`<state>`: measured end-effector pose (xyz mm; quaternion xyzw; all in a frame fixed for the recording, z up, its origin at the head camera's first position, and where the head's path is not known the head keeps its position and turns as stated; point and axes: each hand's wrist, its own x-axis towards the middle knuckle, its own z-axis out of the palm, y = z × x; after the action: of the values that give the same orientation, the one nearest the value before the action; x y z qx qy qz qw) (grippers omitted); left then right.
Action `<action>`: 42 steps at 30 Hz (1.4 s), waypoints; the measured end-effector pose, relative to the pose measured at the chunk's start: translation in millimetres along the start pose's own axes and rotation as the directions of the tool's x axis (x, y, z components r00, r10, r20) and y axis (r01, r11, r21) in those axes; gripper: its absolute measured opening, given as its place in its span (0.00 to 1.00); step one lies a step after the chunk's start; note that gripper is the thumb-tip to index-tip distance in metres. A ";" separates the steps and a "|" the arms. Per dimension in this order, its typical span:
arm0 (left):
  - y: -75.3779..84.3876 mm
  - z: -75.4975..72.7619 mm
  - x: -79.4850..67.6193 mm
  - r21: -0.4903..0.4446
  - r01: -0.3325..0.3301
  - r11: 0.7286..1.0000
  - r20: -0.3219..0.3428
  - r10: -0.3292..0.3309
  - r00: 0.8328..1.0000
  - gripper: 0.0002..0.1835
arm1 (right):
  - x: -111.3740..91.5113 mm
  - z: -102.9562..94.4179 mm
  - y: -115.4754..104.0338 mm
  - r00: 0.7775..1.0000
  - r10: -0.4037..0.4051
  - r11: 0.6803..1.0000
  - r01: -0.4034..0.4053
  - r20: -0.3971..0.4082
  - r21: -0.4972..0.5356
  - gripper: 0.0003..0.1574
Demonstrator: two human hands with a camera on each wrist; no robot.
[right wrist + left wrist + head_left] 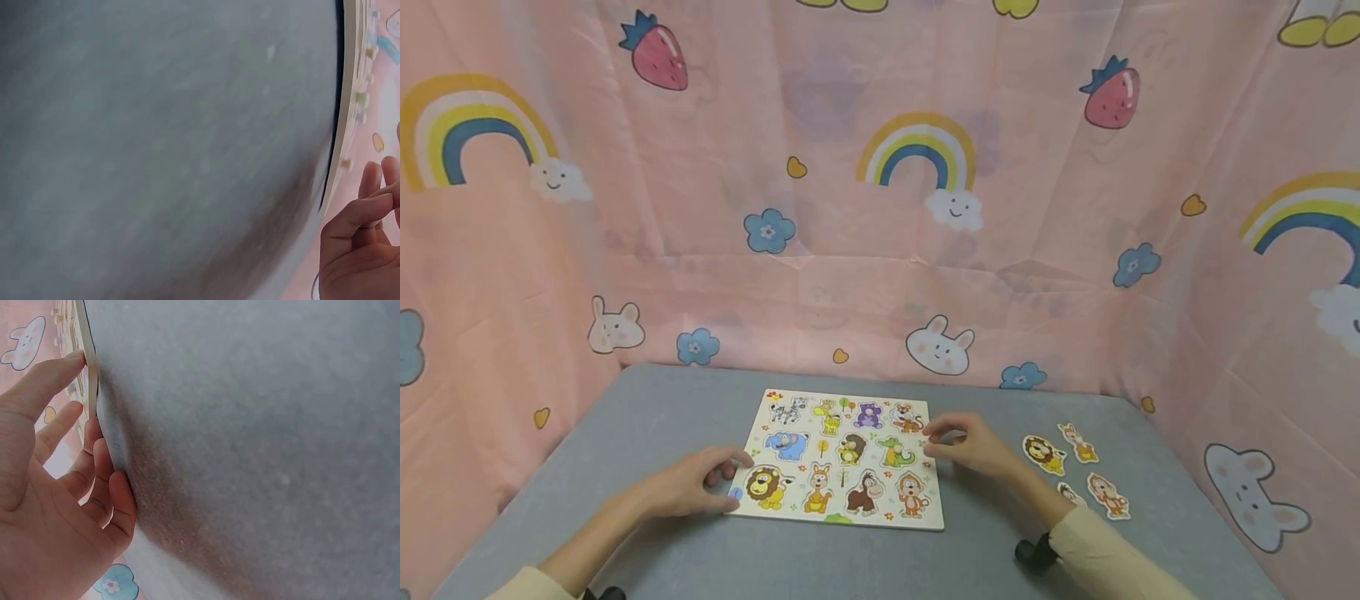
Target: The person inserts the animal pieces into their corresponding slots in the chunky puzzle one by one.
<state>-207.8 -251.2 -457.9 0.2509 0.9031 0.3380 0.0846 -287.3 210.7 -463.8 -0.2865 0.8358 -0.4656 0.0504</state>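
A white wooden peg puzzle board [880, 521] with animal pictures lies flat on the table. Lion, kangaroo, gorilla and monkey figures fill its front row. At its left edge my left hand [688, 483] has thumb and fingers spread apart; the left wrist view shows the thumb [74, 357] against the board's side. My right hand [972, 443] is by the upper right edge, thumb and forefinger near the rim, holding nothing visible. From the right wrist view, that hand [362, 244] has loosely bent fingers, and small knobs [362, 100] stick up from the board.
Several animal cutouts lie right of the right forearm: a lion [1043, 454], a kangaroo [1078, 442], a monkey [1108, 497] and one partly hidden by the arm [1070, 493]. A grey cloth covers the table [700, 408]. Behind hangs a pink printed curtain [820, 308].
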 end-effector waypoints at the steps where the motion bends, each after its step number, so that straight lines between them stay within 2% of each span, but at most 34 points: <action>1: -0.1 0.0 -0.1 -0.001 0.001 1.000 0.001 -0.001 1.000 0.26 | -1.4 -1.5 0.5 1.000 -0.010 1.000 0.010 0.003 -0.004 0.17; 12: -0.2 -0.2 -1.0 0.002 -0.004 1.000 0.002 0.004 1.000 0.26 | -19.1 -28.5 4.1 0.999 0.000 0.999 0.002 0.035 -0.051 0.21; 17: 0.8 -0.4 -1.0 0.000 0.006 1.000 0.007 -0.006 1.000 0.27 | -32.8 -48.0 16.9 0.998 -0.019 0.997 0.023 0.054 -0.079 0.24; 24: 1.6 -1.0 -1.1 -0.006 0.018 1.000 0.008 -0.018 1.000 0.27 | -57.2 -75.1 31.8 1.000 -0.004 0.997 0.002 -0.030 -0.074 0.27; 27: 1.9 -1.0 -1.1 -0.001 0.019 1.000 0.011 -0.019 1.000 0.27 | -68.7 -87.3 37.8 0.998 -0.021 0.997 0.016 -0.066 -0.077 0.28; 31: 2.0 -0.4 -0.8 0.002 0.027 1.000 0.009 -0.027 1.000 0.27 | -83.3 -102.7 42.8 0.995 0.011 0.992 -0.024 -0.102 -0.122 0.27; 36: 1.4 -0.1 -1.0 -0.003 0.036 0.999 0.002 -0.036 0.999 0.27 | -95.1 -115.7 46.6 0.987 0.104 0.985 -0.120 -0.125 -0.126 0.28; 42: 0.8 0.0 -0.9 -0.007 0.042 0.999 0.008 -0.042 0.999 0.27 | -100.0 -122.4 54.2 0.985 0.133 0.981 -0.147 -0.113 -0.130 0.30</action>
<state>-206.7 -251.1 -457.3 0.2329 0.9067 0.3382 0.0958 -270.6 376.9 -457.1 -0.2049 0.8856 -0.4164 0.0196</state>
